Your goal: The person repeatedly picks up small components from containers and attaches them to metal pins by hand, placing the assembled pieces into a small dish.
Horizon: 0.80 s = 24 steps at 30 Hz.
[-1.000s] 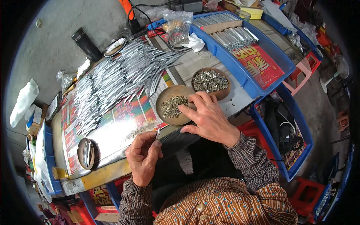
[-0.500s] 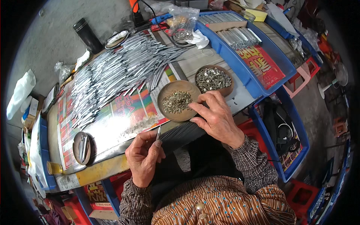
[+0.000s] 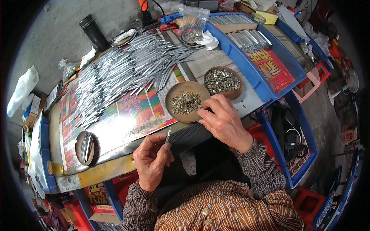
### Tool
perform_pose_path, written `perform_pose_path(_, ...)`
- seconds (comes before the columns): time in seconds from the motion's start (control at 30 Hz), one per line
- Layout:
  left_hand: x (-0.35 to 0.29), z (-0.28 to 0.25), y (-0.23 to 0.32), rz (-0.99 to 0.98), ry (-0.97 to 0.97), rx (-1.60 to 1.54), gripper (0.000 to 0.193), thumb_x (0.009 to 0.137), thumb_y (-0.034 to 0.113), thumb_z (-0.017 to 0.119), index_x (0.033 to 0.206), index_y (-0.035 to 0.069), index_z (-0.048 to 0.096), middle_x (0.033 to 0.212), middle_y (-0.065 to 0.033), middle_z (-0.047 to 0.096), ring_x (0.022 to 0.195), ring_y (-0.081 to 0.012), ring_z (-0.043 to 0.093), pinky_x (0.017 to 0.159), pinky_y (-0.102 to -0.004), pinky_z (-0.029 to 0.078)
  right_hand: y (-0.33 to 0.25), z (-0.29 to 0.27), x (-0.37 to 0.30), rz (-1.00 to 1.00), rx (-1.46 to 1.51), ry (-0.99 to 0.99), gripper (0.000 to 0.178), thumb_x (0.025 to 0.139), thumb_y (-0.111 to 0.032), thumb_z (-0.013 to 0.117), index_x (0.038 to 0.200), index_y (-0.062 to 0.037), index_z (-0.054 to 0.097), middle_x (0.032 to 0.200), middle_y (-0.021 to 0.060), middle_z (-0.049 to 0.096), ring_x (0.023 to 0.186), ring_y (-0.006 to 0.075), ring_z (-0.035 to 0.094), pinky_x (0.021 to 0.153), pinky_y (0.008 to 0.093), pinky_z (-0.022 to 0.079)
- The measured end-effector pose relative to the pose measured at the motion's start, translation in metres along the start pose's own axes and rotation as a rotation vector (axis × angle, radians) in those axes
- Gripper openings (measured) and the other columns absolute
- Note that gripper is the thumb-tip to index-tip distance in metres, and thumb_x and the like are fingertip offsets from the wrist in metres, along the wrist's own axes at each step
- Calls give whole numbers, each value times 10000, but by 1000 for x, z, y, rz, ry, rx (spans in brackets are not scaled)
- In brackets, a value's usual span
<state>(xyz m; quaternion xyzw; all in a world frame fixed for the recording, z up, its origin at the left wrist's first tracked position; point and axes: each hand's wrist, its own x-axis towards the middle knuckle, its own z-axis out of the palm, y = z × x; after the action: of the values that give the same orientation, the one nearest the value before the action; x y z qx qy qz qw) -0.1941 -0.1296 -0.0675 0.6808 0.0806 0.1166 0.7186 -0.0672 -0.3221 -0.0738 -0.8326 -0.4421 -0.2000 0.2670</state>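
Worktable [image 3: 106, 169], grey-topped with a worn yellow patch on its front edge, spreads under everything close to the hands. A multicoloured printed sheet [image 3: 137, 106] with large pale lettering covers its left part; a long blue plastic tray [image 3: 289, 61] stands at the right. A wide heap of slim silvery metal rods [image 3: 127, 65] lies on the sheet. In the tray, a red printed sheet [image 3: 269, 69] bears big yellow characters. The right hand [image 3: 221, 119] has its fingers bent together at the near right rim of a round brown bowl [image 3: 185, 86] of small brass-coloured pieces; whether it grips one, I cannot tell. The left hand [image 3: 154, 158] pinches a short, thin silvery piece [image 3: 168, 134] between thumb and fingers, tilted upward, near the table's front edge.
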Motion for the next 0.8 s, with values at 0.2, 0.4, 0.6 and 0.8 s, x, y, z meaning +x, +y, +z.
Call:
perform_pose_path(0.2, -2, 0, -2, -49, -36, -116, 185, 908, 0, 571, 1085, -54, 572, 829, -56, 624, 570, -72, 552, 459, -187, 415, 3, -6, 12, -60, 15, -94, 273, 672, -34, 740, 923, -15, 636, 943, 79, 559, 954, 267, 533, 805, 386, 461)
perform_pose_path(0.4, -6, 7, -1, -89, -22, -212, 199, 916, 37, 563, 1103, -33, 568, 801, -76, 608, 518, -93, 530, 402, -195, 380, 8, -3, 17, -78, 153, -105, 177, 690, 4, 694, 840, -11, 602, 879, 84, 554, 913, 273, 530, 787, 376, 458)
perform_pose_path(0.6, -14, 6, 0, -168, -75, -321, 227, 936, 43, 550, 1143, -50, 557, 833, -82, 628, 556, -92, 560, 432, -194, 416, 4, -2, 16, -40, 270, -61, 133, 686, 40, 657, 776, -6, 571, 771, 80, 545, 813, 274, 541, 740, 365, 459)
perform_pose_path(0.8, -23, 17, -8, -207, -66, -374, 227, 933, 75, 560, 1142, -12, 549, 816, -89, 610, 501, -99, 526, 398, -196, 379, -30, -7, -7, 167, 613, 44, 145, 695, 58, 668, 797, -6, 587, 766, 72, 599, 716, 192, 590, 651, 296, 477)
